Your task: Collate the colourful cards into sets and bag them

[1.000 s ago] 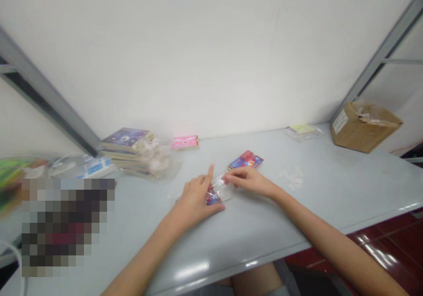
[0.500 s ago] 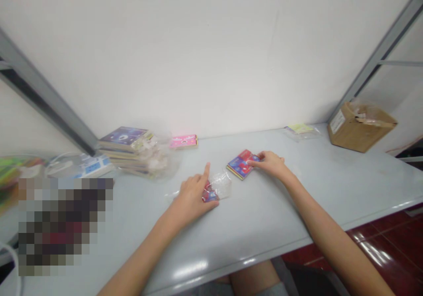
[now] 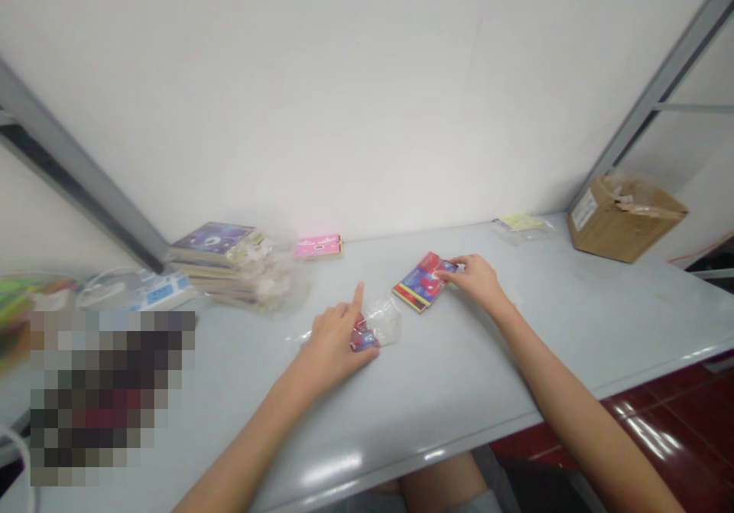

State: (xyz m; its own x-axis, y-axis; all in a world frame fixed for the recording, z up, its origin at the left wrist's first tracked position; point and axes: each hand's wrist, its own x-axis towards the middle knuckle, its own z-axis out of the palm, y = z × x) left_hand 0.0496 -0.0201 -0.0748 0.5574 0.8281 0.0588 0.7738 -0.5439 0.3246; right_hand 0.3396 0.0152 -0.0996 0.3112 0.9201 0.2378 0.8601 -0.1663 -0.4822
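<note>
My right hand (image 3: 471,276) pinches the right edge of a small red-and-blue booklet (image 3: 431,272), thumb on top. This booklet lies shifted on others of its kind, and a red-and-yellow strip of a lower booklet (image 3: 410,299) shows at the near left. To the left, my left hand (image 3: 336,341) rests flattish on a clear plastic bag (image 3: 385,320), its index finger and thumb stretched apart. Inside that bag, partly hidden by the hand, is another red-and-blue piece (image 3: 365,337).
At the back left stands a stack of dark blue booklets (image 3: 212,239) beside crumpled clear plastic (image 3: 267,272). A pink booklet (image 3: 319,246) lies by the wall. Back right are a bagged yellow item (image 3: 520,223) and an open cardboard box (image 3: 622,222). A power strip (image 3: 164,290) lies far left.
My right hand has slid the upper booklet slightly up and away, uncovering more of the red-and-yellow edge beneath. My left hand has stayed on the bag.
</note>
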